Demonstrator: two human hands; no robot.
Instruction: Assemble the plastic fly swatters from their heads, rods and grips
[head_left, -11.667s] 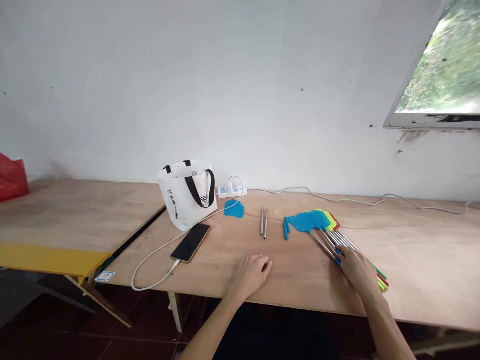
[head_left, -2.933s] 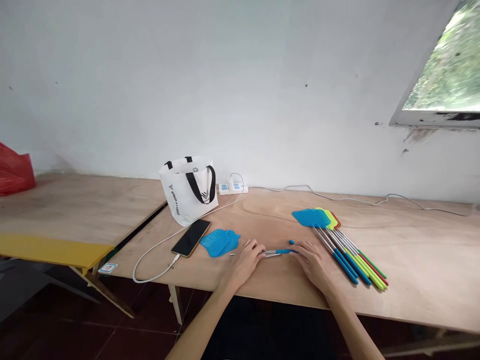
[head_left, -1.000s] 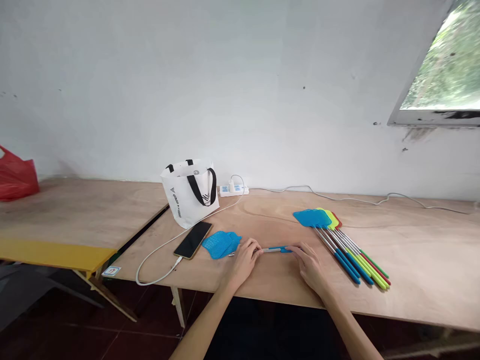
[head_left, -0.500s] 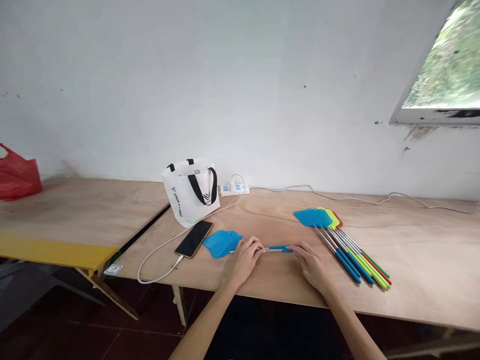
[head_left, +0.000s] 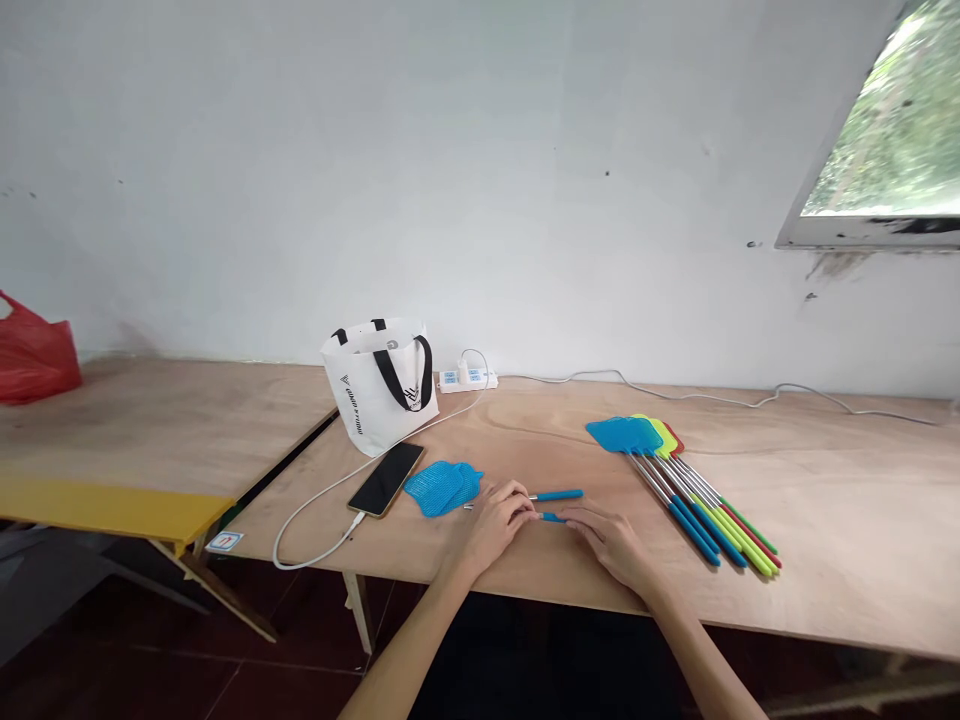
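Observation:
My left hand [head_left: 501, 518] is closed around the metal end of a telescopic fly swatter handle, its fingers covering most of that end. My right hand [head_left: 606, 535] pinches the same handle's blue grip [head_left: 553, 517], a short piece of which shows between the two hands. Just behind it lies a second blue-gripped swatter handle [head_left: 559, 495], its metal part running behind my left fingers. Left of my left hand are overlapping blue mesh swatter heads [head_left: 442, 487]. Whether they are joined to the handles is hidden by the hand.
To the right lies a stack of fly swatters [head_left: 682, 490] in blue, yellow, red and green. A phone [head_left: 386, 480] on a white cable, a white tote bag [head_left: 379, 390] and a power strip [head_left: 466, 380] are at the left and back of the wooden table [head_left: 840, 510].
My hands have come closer together, and less of the held handle shows between them. That handle has shifted toward me, apart from the one behind it.

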